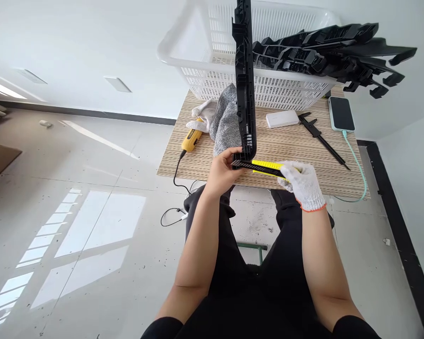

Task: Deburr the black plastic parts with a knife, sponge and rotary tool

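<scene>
**A long black part stands tall on the table edge**

The black plastic part [245, 80] is long and thin. It stands almost straight up, with its top end pointing away past the top of the view and its bottom end by the near edge of the table [205, 160]. It has many small ribs and notches along it.

The bare left hand [223, 170] is curled around the bottom end of the part and grips it there. The right hand [303, 182] wears a white knit glove with an orange cuff. Its fingers are closed around a yellow and black cutter [265, 167]. The cutter lies flat, going left to right, and its left tip touches the foot of the black part.

The table top is wood with thin light and dark stripes. On it sit a white plastic basket [275, 87] full of little holes, a soft grey cloth [225, 123], a white glove [202, 117], a yellow tool [191, 139] with a black cord, a small white box [281, 118], a black caliper [321, 139], and a phone [341, 114] on a pale green cable. More black parts [339, 52] are piled across the basket, sticking out to the right.

The floor [74, 197] is shiny and pale, with bright window shapes on it. The walls are white.
</scene>
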`<state>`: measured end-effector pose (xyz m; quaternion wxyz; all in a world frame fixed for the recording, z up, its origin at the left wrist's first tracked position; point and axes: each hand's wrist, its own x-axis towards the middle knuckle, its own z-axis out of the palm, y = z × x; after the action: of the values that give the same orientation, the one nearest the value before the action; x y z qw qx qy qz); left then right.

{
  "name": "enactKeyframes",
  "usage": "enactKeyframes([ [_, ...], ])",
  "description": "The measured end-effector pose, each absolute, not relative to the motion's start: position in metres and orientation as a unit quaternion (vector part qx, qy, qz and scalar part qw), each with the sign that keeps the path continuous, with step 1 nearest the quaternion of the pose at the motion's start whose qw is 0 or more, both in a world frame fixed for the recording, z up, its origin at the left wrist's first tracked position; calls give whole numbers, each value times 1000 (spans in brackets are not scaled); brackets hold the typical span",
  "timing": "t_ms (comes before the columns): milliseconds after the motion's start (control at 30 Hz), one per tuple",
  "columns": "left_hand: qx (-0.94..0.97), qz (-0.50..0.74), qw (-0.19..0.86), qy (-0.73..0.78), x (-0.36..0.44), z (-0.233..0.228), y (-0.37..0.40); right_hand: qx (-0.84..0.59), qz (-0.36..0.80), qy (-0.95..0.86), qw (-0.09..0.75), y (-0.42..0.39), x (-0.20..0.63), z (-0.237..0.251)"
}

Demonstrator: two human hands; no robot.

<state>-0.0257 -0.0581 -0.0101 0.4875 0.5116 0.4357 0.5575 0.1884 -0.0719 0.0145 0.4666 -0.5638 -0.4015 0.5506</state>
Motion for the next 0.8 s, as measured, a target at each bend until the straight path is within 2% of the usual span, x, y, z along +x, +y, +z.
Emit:
enactKeyframes([
  [67, 515, 545, 492, 442, -27, -8, -59, -576, 540, -390, 473, -71, 187, 14],
  [233, 535, 517, 483, 462, -30, -3, -62, -596, 468, -311, 574, -68, 189, 11],
  [500, 441, 545, 567, 433, -29, -2, -62, -592, 490, -293, 569, -71, 192, 11],
  [800, 448, 514, 581, 444, -28, 5, -64, -595, 487, -279, 575, -71, 191, 11],
])
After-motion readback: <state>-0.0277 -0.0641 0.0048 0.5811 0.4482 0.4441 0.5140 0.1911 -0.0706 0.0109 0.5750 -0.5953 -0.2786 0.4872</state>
